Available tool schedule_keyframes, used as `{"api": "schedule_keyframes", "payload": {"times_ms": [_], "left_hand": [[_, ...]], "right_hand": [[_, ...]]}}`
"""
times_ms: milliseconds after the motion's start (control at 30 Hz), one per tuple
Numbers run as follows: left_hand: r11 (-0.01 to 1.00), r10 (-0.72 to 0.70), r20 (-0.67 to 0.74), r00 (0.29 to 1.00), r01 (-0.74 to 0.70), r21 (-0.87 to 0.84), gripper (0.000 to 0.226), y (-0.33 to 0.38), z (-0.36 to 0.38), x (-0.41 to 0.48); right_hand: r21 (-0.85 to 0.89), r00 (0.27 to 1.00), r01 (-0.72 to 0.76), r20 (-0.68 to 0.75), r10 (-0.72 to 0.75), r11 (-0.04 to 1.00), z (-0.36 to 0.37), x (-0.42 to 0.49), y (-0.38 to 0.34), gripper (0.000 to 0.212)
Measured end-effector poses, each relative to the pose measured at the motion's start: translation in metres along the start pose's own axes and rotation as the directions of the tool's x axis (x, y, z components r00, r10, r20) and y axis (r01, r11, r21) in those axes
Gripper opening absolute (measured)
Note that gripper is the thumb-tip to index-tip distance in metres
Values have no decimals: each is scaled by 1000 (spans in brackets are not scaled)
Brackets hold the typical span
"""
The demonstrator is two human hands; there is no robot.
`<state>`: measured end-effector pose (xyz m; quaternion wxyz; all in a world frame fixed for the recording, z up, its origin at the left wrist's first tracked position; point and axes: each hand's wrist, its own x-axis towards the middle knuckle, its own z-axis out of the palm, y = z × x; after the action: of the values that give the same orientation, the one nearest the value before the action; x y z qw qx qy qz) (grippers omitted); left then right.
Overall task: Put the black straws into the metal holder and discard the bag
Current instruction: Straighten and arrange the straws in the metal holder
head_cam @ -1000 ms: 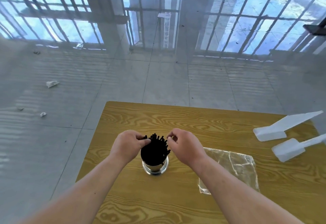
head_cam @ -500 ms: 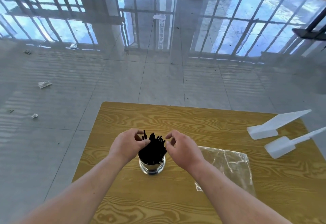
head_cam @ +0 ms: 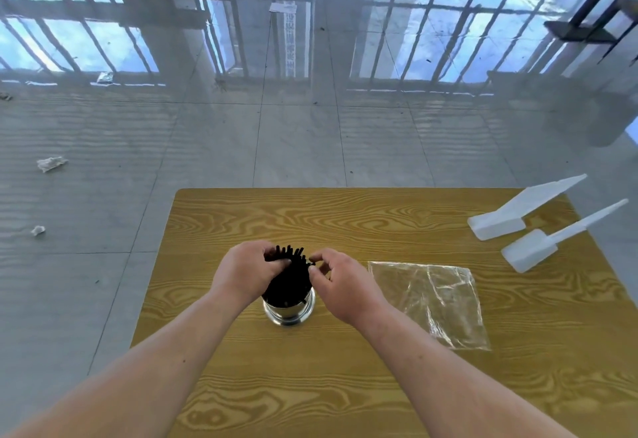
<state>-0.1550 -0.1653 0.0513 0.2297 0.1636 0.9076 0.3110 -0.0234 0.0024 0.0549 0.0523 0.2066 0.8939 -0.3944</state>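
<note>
1. Straws (head_cam: 288, 280) stand bunched in holder (head_cam: 289, 311), table (head_cam: 345, 386) center, tops fanned.
2. Left hand (head_cam: 243, 273) at holder's 9 o'clock, fingers curled against straw tops; can't tell if clamped.
3. Right hand (head_cam: 343, 285) at 3 o'clock, thumb and forefinger pinched together at a straw tip.
4. Bag (head_cam: 435, 301) lies flat, 3 o'clock of holder, untouched.
5. Two white scoops (head_cam: 518, 220) at 2 o'clock, near table edge.

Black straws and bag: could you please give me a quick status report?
Both hands, left and right, at the black straws. Straws upright in metal holder. Empty bag flat on table, not discarded. Nothing obstructing.
</note>
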Motion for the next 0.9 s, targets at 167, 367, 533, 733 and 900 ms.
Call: {"api": "schedule_keyframes", "payload": {"times_ms": [167, 367, 533, 733, 900], "left_hand": [[999, 28, -26, 999, -27, 47, 24, 4, -12, -6], [998, 47, -36, 998, -45, 51, 19, 11, -20, -13], [988, 115, -122, 986, -101, 115, 19, 18, -26, -17], [989, 122, -149, 981, -108, 97, 24, 32, -39, -20], [990, 139, -181, 974, -130, 62, 24, 39, -48, -22]], "right_hand": [[20, 1000, -16, -15, 16, 1000, -9, -2, -3, 32], [-4, 999, -3, -33, 3, 1000, -17, -11, -7, 30], [-4, 997, 16, -81, -16, 1000, -36, -21, -15, 29], [-16, 990, 39, -133, -41, 999, -57, -27, -28, 24], [34, 994, 50, -99, -47, 998, -44, -28, -36, 22]]}}
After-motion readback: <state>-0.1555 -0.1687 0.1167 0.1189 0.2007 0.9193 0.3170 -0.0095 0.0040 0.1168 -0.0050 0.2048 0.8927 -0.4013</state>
